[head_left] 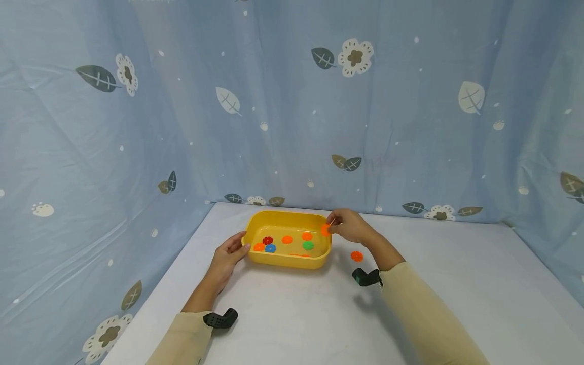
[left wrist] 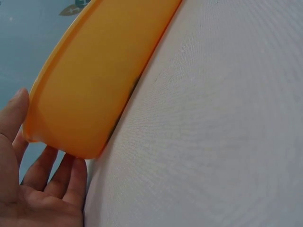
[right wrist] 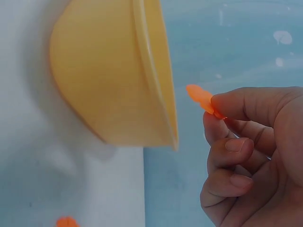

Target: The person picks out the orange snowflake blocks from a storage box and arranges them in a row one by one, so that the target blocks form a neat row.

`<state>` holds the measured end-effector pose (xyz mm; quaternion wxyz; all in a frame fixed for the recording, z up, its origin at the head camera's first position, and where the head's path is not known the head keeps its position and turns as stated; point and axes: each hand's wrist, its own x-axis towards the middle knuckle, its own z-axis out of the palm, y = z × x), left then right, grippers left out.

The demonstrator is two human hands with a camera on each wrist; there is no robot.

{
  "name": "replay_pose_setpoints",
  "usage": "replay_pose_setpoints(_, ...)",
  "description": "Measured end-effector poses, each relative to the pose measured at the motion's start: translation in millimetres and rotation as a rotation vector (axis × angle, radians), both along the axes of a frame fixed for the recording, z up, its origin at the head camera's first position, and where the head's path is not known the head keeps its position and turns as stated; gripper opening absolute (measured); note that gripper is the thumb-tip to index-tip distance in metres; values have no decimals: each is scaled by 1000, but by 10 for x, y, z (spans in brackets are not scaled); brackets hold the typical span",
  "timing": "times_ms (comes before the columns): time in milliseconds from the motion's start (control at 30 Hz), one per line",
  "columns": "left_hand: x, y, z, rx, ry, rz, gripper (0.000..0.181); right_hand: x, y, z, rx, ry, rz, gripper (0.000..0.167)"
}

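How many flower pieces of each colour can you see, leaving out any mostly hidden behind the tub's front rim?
Orange pieces: 5 (3 in the tub, 1 in the right hand, 1 on the table)
Red piece: 1
Blue piece: 1
Green piece: 1
Total: 8

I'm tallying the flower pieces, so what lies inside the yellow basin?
Inside the yellow basin: one red piece, one blue piece, one green piece and three orange pieces. Orange edges peek over the near wall, which covers the rest; how many pieces lie there cannot be told.
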<state>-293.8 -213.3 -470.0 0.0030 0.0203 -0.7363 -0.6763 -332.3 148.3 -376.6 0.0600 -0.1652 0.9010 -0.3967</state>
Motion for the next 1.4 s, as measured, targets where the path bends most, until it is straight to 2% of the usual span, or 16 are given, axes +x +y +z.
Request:
replay_pose_setpoints(433,6,12,15,16,-10,-11,51,-1,353,-141,-4,-36,-72,14)
replay_pose_setpoints(467,21,17,44,18,-14,-14,52,5,375,-140,-1,-41,-81,15)
replay_pose_setpoints(733,-11,7,-15,4,-4,-4,51,51,544,-201,4,-72,-123,17)
replay_pose_setpoints(900,-9,5,-13,2,-4,-4,51,63,649,-265,0,-90,-134,18)
replay_pose_setpoints(1167,-26,-10,-3,28,-5,8,51,133,796,-329,-18,-63,-127,19)
replay_pose_setpoints(1400,-37,-12,-20,28,-10,-5,52,180,929,-468,-30,-77,-153,18)
